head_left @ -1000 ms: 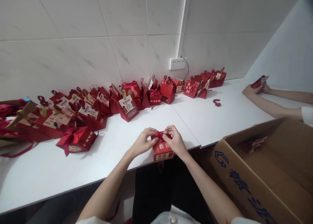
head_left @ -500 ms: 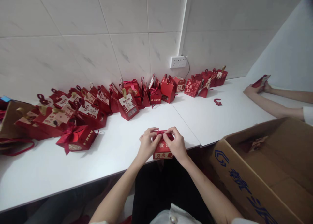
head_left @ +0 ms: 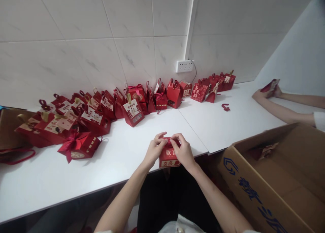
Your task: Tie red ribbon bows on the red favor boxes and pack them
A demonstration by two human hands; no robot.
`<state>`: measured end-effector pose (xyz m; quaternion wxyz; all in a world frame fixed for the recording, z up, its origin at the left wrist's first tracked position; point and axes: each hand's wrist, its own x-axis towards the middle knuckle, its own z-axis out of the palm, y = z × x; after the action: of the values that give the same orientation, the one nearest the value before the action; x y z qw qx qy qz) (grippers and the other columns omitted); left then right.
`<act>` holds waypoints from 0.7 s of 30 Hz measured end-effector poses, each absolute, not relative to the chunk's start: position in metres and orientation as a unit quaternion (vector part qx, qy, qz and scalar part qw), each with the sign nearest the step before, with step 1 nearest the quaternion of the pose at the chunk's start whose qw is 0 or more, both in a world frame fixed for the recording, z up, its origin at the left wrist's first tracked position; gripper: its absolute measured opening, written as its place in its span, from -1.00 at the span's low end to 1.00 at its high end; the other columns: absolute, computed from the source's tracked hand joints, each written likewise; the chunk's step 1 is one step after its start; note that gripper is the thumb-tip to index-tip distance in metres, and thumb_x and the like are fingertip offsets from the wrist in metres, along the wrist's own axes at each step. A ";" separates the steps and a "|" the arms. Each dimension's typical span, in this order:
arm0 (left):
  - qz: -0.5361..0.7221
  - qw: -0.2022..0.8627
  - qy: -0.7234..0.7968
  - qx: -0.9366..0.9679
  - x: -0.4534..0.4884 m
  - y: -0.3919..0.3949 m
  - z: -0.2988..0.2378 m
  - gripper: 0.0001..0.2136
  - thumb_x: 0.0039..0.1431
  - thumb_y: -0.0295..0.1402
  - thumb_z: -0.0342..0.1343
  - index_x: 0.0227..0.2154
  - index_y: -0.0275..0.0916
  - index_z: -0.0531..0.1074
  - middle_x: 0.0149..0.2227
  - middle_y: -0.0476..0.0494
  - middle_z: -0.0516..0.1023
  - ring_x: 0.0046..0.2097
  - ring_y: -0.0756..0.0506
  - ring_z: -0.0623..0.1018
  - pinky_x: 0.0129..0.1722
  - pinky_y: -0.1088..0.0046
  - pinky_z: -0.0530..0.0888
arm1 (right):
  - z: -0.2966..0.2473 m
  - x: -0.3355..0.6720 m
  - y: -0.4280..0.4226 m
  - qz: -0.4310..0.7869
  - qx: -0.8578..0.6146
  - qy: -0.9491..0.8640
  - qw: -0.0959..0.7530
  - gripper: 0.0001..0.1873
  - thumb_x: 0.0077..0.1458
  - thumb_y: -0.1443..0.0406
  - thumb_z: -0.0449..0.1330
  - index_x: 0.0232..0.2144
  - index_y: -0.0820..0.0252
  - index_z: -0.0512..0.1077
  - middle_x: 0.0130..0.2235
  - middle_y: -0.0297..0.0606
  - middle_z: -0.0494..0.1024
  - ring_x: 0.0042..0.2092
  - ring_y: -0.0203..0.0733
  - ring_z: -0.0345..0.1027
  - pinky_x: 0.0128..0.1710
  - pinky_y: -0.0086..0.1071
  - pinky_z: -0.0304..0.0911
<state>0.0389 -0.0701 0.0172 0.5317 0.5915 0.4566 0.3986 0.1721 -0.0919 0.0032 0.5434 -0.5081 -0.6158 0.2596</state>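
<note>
A small red gift box (head_left: 169, 155) with pale characters sits at the table's front edge, right before me. Across its top runs a dark red ribbon (head_left: 168, 143). My left hand (head_left: 155, 149) pinches the ribbon from the left, thumb and fingers closed together. From the right, my right hand (head_left: 183, 150) pinches the same ribbon, its fingertips close to those of the left. The fingers partly cover the ribbon, so the shape of any knot is hidden.
Several red gift boxes (head_left: 93, 115) line the white table (head_left: 122, 158) along the tiled wall. One with a ribbon bow (head_left: 73, 146) lies front left. A loose red strip (head_left: 225, 107) lies to the right. A large cardboard carton (head_left: 256, 178) stands at right; beyond it another person's hands (head_left: 266, 92) hold a red piece.
My hands stay at the ribbon with small finger movements, and more of the box's front characters now shows between them. The view has tilted slightly.
</note>
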 end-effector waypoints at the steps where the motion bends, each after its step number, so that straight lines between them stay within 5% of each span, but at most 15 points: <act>1: 0.401 0.536 0.448 0.592 0.039 -0.070 0.016 -0.73 0.09 -0.23 0.02 -0.56 -0.29 0.48 0.16 -0.24 0.26 0.20 -0.19 0.26 0.12 0.31 0.27 | 0.003 0.173 -0.092 0.265 -0.510 -0.614 0.540 -0.95 0.10 0.29 0.03 -0.39 0.12 0.27 -0.36 -0.27 0.47 -0.26 -0.16 0.40 -0.23 -0.30 0.33; 13: 0.401 0.548 0.419 0.603 0.029 -0.068 0.001 -0.67 0.12 -0.10 0.02 -0.48 -0.25 0.51 0.31 -0.13 0.00 0.25 -0.25 0.18 0.13 0.27 0.28 | 0.005 0.186 -0.097 0.239 -0.496 -0.664 0.506 -0.93 0.03 0.36 0.13 -0.37 0.14 0.41 -0.21 -0.19 0.47 -0.11 -0.14 0.38 -0.06 -0.23 0.29; 21: 0.406 0.548 0.430 0.591 0.028 -0.069 0.004 -0.71 0.10 -0.13 0.07 -0.52 -0.23 0.51 0.29 -0.10 0.06 0.27 -0.24 0.13 0.22 0.19 0.13 | 0.003 0.189 -0.092 0.260 -0.502 -0.660 0.495 -0.91 0.06 0.35 0.15 -0.48 0.14 0.38 -0.29 -0.25 0.46 -0.15 -0.16 0.38 -0.10 -0.23 0.28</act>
<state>0.0281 -0.0690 0.0044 0.5485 0.5914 0.4298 0.4060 0.1886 -0.0925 0.0035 0.4946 -0.5019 -0.6603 0.2597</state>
